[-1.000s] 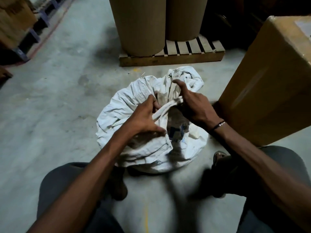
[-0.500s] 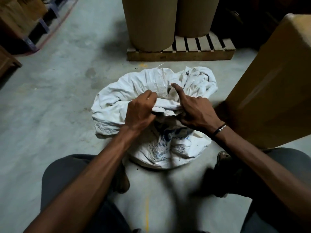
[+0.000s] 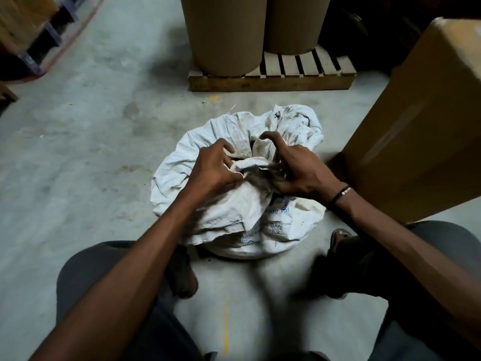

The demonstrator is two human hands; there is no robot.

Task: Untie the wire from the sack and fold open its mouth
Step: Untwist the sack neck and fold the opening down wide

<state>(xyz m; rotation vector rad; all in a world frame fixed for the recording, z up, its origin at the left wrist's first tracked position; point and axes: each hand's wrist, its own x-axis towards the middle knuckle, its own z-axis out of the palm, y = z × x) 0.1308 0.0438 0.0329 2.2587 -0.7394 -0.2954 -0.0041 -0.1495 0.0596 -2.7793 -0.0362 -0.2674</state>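
- My knees frame the view nearest me, and the sack [image 3: 234, 204] sits on the concrete floor [image 3: 78, 178] just beyond them, between my feet.
- My left hand [image 3: 213, 170] is curled shut on a bunch of the sack's near rim, knuckles up, pulling the cloth toward me.
- My right hand [image 3: 296, 173] grips the same gathered fold from the other side, most fingers closed on it, the forefinger hooked up and free above the sack.
- I cannot make out the wire here; a thin pale strand shows at the sack's far rim, but I cannot tell what it is.
- Risk, as I judge it: both hands drag on one small bunch of woven cloth, so a hard tug could tear the rim or tip the sack toward me and spill what is inside. If the wire is loose in the folds, it could prick a finger.
- Against half a second ago, my hands have closed in together and the near rim is bunched up higher; the dark opening beyond my fingers shows more.
- Beyond the sack stand the brown drums [image 3: 226, 35] on a pallet [image 3: 270, 79]; a cardboard box [image 3: 416, 126] is to the sack's right.
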